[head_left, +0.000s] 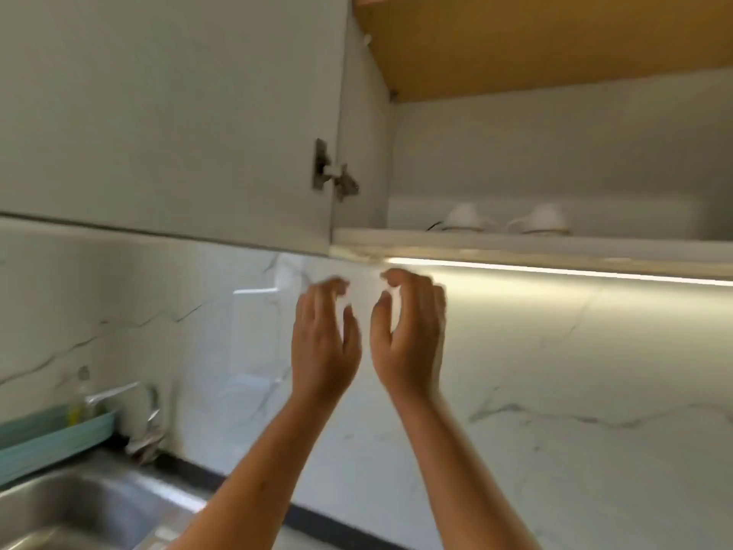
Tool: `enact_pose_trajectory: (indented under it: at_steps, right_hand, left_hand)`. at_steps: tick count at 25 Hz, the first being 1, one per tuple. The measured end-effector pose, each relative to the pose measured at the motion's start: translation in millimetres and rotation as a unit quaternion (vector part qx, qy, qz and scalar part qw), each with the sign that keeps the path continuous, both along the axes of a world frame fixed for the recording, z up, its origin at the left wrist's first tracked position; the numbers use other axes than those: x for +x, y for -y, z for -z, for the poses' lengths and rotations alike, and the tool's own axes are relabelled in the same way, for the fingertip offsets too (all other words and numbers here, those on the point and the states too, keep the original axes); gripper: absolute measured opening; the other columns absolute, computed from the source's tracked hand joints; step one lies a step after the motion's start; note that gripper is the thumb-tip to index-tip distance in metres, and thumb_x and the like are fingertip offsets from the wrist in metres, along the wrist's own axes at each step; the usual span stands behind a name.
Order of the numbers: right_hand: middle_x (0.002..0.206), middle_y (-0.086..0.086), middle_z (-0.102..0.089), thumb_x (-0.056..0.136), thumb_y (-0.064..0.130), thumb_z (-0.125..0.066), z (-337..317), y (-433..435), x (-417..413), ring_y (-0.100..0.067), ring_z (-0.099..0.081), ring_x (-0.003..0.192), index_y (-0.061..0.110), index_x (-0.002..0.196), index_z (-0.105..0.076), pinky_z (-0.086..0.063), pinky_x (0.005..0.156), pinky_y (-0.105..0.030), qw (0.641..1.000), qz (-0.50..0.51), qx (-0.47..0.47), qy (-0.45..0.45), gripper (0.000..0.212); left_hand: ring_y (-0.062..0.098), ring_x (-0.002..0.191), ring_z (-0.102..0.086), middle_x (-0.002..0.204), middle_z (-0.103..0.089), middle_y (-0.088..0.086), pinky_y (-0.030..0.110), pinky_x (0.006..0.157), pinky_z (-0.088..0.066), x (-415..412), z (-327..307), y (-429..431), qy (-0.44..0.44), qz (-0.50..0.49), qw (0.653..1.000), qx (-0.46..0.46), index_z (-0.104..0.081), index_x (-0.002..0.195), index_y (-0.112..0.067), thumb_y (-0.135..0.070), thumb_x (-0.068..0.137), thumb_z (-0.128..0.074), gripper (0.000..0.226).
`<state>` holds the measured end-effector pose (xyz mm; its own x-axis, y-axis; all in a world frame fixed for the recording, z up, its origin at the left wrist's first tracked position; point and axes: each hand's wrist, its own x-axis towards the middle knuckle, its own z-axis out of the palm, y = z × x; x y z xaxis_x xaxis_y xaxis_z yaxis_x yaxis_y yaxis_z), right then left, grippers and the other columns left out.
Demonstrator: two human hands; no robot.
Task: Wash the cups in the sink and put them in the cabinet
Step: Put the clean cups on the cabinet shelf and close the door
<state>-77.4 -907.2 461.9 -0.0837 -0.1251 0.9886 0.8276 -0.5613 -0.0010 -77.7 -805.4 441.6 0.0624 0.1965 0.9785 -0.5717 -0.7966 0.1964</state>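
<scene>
forearms come up from the bottom middle of the frame. at their ends the left hand point(325, 343) and the right hand point(410, 339) hang side by side in the centre, close together but not touching, just under the front edge of the cabinet point(515, 242). both are blurred. as far as it shows, the fingers of each are loosely curled inward, the right more hooked than the left, and nothing sits in or between them.

the cabinet door point(158, 113) stands swung open across the upper left, its hinge point(333, 172) showing. on the lowest shelf, in the right half, two white cups stand mouth down and apart from each other, the left cup point(464, 220) and the right cup point(543, 220), set back from the edge. a light strip point(555, 271) glows under the shelf against the marbled wall point(555, 371).

in the lower left corner the sink point(79, 506) shows only part of its steel basin, and no cup shows in that part. a teal tray point(47, 434) with a yellowish bottle point(77, 402) sits behind it.

judging from this, at least two cups are washed and shelved. what's left is likely closing the door, unless more cups wait in the hidden part of the sink.
</scene>
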Motion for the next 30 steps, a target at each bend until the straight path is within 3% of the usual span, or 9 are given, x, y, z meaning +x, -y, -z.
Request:
enact_pose_trajectory:
  at_steps: [2, 4, 9, 12, 15, 17, 20, 26, 30]
  right_hand:
    - [0.097, -0.001, -0.062, 0.085, 0.008, -0.05, 78, -45, 9, -0.02, -0.057, 0.089, 0.013, 0.1, -0.058, -0.037, 0.085, -0.022, 0.989, -0.054, -0.079, -0.116, 0.018]
    - [0.099, 0.005, -0.059, 0.086, 0.01, -0.053, 153, -79, 23, -0.015, -0.052, 0.092, 0.018, 0.103, -0.058, -0.04, 0.088, -0.024, 0.936, -0.122, -0.178, -0.278, 0.019]
    - [0.135, 0.005, -0.042, 0.08, 0.042, -0.07, 299, -136, 33, -0.015, -0.039, 0.128, 0.03, 0.134, -0.045, -0.03, 0.111, -0.034, 0.622, -0.208, -0.46, -0.599, 0.06]
    - [0.149, 0.003, -0.028, 0.067, 0.049, -0.076, 352, -166, 20, -0.021, -0.036, 0.134, 0.039, 0.143, -0.03, -0.032, 0.11, -0.038, 0.521, -0.187, -0.524, -0.648, 0.089]
    - [0.144, 0.0, -0.03, 0.073, 0.041, -0.071, 380, -183, 4, -0.026, -0.05, 0.12, 0.036, 0.139, -0.034, -0.045, 0.097, -0.04, 0.552, -0.128, -0.537, -0.625, 0.075]
    - [0.137, -0.002, -0.037, 0.081, 0.032, -0.068, 380, -186, -3, -0.025, -0.056, 0.11, 0.03, 0.133, -0.04, -0.048, 0.091, -0.037, 0.59, -0.118, -0.518, -0.608, 0.06]
    - [0.132, -0.002, -0.047, 0.077, 0.021, -0.075, 364, -184, -9, -0.022, -0.056, 0.11, 0.026, 0.129, -0.049, -0.047, 0.092, -0.033, 0.581, -0.132, -0.515, -0.617, 0.059]
    - [0.108, 0.0, -0.061, 0.069, 0.034, -0.077, 222, -156, -19, -0.023, -0.062, 0.093, 0.027, 0.121, -0.044, -0.046, 0.071, -0.032, 0.671, -0.034, -0.516, -0.532, 0.062]
    - [0.099, 0.001, -0.063, 0.067, 0.036, -0.074, 88, -104, -56, -0.026, -0.062, 0.087, 0.028, 0.109, -0.044, -0.046, 0.071, -0.033, 0.773, 0.041, -0.459, -0.435, 0.052]
  left_hand:
    - [0.014, 0.096, -0.052, 0.105, -0.057, 0.001, 0.019, 0.087, -0.04, -14, 92, -52, -0.121, -0.043, 0.991, -0.032, -0.049, 0.114, -0.018, -0.012, 0.089, -0.045, 0.025]
    - [0.016, 0.099, -0.053, 0.109, -0.054, -0.001, 0.029, 0.089, -0.045, -37, 180, -105, -0.274, -0.062, 0.948, -0.147, -0.049, 0.114, -0.022, -0.001, 0.087, -0.05, 0.034]
    - [0.024, 0.094, -0.055, 0.11, -0.056, 0.006, 0.023, 0.07, -0.039, -92, 325, -183, -0.526, -0.098, 0.777, -0.332, -0.052, 0.111, -0.02, 0.014, 0.08, -0.044, 0.047]
    - [0.019, 0.104, -0.05, 0.127, -0.048, 0.006, 0.022, 0.072, -0.046, -99, 364, -196, -0.657, -0.056, 0.684, -0.312, -0.047, 0.129, -0.018, 0.012, 0.082, -0.042, 0.056]
    - [0.022, 0.124, -0.044, 0.138, -0.042, 0.006, 0.031, 0.095, -0.046, -101, 382, -190, -0.724, -0.018, 0.639, -0.257, -0.038, 0.14, -0.018, 0.008, 0.081, -0.051, 0.066]
    - [0.022, 0.126, -0.044, 0.138, -0.044, 0.005, 0.033, 0.102, -0.042, -99, 379, -182, -0.729, -0.017, 0.643, -0.235, -0.038, 0.14, -0.018, 0.004, 0.08, -0.056, 0.067]
    - [0.02, 0.118, -0.05, 0.132, -0.05, 0.002, 0.033, 0.098, -0.044, -99, 362, -174, -0.71, -0.016, 0.665, -0.232, -0.04, 0.138, -0.021, -0.011, 0.077, -0.068, 0.068]
    - [-0.001, 0.091, -0.054, 0.109, -0.059, -0.011, 0.007, 0.065, -0.039, -96, 266, -139, -0.537, 0.05, 0.803, -0.252, -0.047, 0.122, -0.022, -0.018, 0.069, -0.084, 0.064]
    - [0.001, 0.094, -0.058, 0.104, -0.062, -0.011, 0.001, 0.07, -0.042, -93, 163, -99, -0.359, 0.1, 0.9, -0.225, -0.051, 0.121, -0.021, -0.016, 0.068, -0.083, 0.063]
